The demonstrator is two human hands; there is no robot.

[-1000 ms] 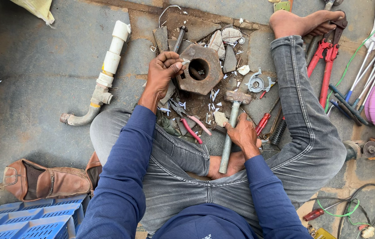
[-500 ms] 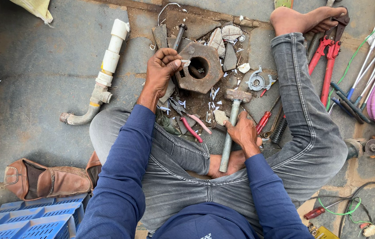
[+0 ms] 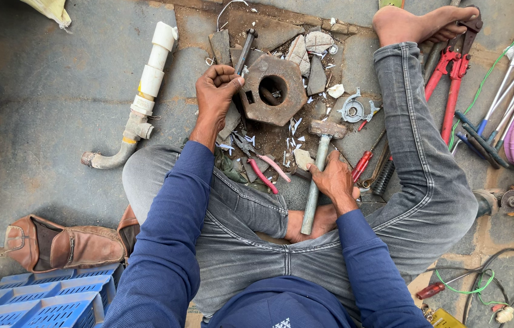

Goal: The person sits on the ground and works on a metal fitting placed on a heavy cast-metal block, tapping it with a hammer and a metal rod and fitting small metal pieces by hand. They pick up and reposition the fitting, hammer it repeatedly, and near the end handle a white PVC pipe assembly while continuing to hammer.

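With the left hand closed around a small part at the hexagonal metal block and the right hand gripping the hammer, a glancing blow could crush the fingers.

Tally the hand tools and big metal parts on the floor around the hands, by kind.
Hammer, under the right hand: 1
Rusty hexagonal block, beside the left hand: 1
Red bolt cutter: 1
Pink-handled pliers: 1
Red-handled screwdriver: 1
White pipe assembly: 1
Total: 6
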